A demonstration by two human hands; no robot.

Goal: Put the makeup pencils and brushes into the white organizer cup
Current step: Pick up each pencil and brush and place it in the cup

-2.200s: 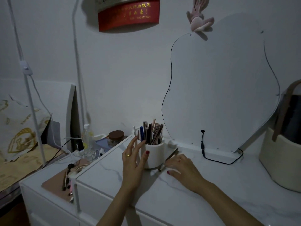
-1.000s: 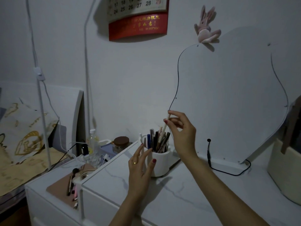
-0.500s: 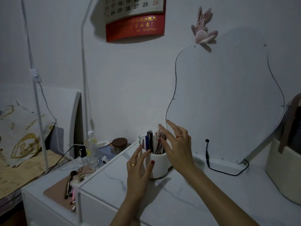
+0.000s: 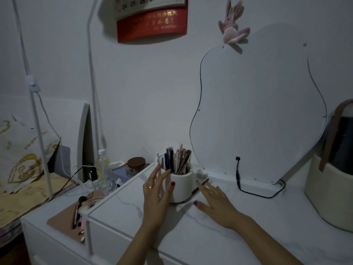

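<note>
The left hand (image 4: 155, 196) is resting against the left side of the one white organizer cup (image 4: 181, 185), fingers spread wide and holding nothing. Roughly ten pencils and brushes (image 4: 177, 160) are standing in the cup. Just right of the cup, the right hand (image 4: 215, 201) is lying flat with fingers splayed, fingertips reaching one dark pencil (image 4: 200, 186) lying on the tabletop (image 4: 219, 238).

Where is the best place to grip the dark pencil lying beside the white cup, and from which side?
Probably its free far end, pinched from above: the dark pencil lies flat on the tabletop, its near part under the right hand fingers beside the white cup.
</note>
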